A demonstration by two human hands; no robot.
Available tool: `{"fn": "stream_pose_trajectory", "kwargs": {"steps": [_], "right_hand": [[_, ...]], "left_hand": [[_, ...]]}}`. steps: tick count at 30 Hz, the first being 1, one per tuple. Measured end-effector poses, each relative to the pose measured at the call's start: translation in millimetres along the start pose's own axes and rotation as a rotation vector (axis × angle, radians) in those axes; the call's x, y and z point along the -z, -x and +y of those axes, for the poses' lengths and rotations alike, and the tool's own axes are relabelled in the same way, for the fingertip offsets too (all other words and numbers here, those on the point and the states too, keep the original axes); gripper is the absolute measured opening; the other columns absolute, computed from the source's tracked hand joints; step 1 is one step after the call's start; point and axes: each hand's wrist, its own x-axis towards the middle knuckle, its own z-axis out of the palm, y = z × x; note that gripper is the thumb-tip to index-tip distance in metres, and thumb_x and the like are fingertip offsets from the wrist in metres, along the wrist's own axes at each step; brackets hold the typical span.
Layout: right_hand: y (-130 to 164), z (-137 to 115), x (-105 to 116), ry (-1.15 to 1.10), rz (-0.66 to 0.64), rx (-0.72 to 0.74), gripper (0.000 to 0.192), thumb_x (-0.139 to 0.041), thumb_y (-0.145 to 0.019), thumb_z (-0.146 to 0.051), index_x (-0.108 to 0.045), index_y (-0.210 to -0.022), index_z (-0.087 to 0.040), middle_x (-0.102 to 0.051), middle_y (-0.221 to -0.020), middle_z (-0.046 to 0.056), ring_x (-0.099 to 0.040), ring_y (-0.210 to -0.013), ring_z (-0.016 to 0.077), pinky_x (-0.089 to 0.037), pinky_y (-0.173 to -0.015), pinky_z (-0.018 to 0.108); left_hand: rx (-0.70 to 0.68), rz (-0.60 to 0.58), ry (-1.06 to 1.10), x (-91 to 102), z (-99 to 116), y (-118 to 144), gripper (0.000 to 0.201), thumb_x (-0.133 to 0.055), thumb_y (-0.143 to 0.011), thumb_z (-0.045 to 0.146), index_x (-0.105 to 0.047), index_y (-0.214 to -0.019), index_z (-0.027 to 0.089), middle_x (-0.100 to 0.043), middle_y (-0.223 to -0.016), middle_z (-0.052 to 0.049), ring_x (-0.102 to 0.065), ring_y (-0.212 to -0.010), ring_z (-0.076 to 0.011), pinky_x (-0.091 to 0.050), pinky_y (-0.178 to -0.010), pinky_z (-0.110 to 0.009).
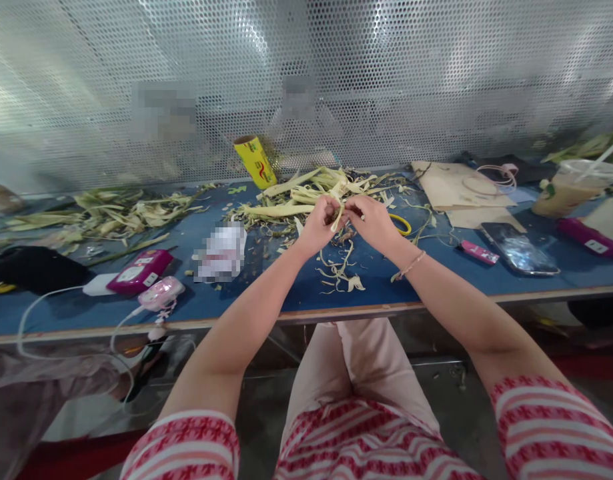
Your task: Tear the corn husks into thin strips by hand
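Note:
Close together over the blue table, my left hand and my right hand both pinch a pale green plant strip, which looks like a piece of stalk or leaf. My fingertips are closed around it, and its lower end hangs between them. Just behind them lies a heap of pale green stalks and leaves. Thin peeled scraps are scattered on the table below my hands. A yellow ring, perhaps a tape roll or scissor handle, lies beside my right wrist.
A yellow cardboard tube leans near the perforated metal wall. Left are another plant heap and a purple power device. Right are brown paper, a phone, a pink lighter-like object and a drink cup.

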Motion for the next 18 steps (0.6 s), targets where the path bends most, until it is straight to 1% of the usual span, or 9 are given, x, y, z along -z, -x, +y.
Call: {"fn": "stream_pose_trajectory", "kwargs": {"steps": [4,9,15,18], "right_hand": [[0,-1,0,0.008,-0.008,0.014,0.010,-0.052,-0.083,-0.012,-0.055,-0.079,-0.020,-0.062,-0.082,0.005,-0.056,-0.080,0.0191,-0.044,-0.076,0.034],[-1,-1,1,-0.018,-0.041,0.012,0.011,-0.052,-0.081,-0.010,-0.058,-0.077,-0.019,-0.062,-0.080,0.005,-0.055,-0.076,0.0181,-0.044,-0.075,0.033],[-2,-3,4,-0.040,-0.071,-0.041,0.012,-0.054,-0.079,-0.011,-0.061,-0.073,-0.018,-0.061,-0.072,0.003,-0.053,-0.069,0.0161,-0.042,-0.070,0.030],[-3,-5,7,-0.057,-0.098,-0.050,0.012,-0.054,-0.078,-0.011,-0.062,-0.071,-0.018,-0.061,-0.070,0.003,-0.051,-0.067,0.0149,-0.040,-0.067,0.029]], "left_hand": [[0.020,-0.025,0.052,1.3,3,0,0.034,-0.061,-0.083,0.048,-0.040,-0.084,0.022,-0.051,-0.063,0.005,-0.051,-0.057,-0.0085,-0.040,-0.054,-0.024],[0.059,-0.021,0.096,0.3,1,-1,0.032,-0.057,-0.086,0.047,-0.039,-0.080,0.022,-0.053,-0.062,0.004,-0.048,-0.054,-0.0087,-0.038,-0.053,-0.025],[0.054,0.035,0.047,-3.6,-6,0,0.030,-0.054,-0.088,0.047,-0.039,-0.081,0.022,-0.052,-0.061,0.005,-0.045,-0.053,-0.0088,-0.036,-0.053,-0.025],[0.053,0.074,-0.003,-5.8,-8,1,0.027,-0.053,-0.088,0.046,-0.040,-0.082,0.022,-0.053,-0.063,0.004,-0.048,-0.056,-0.0102,-0.038,-0.056,-0.026]]}}
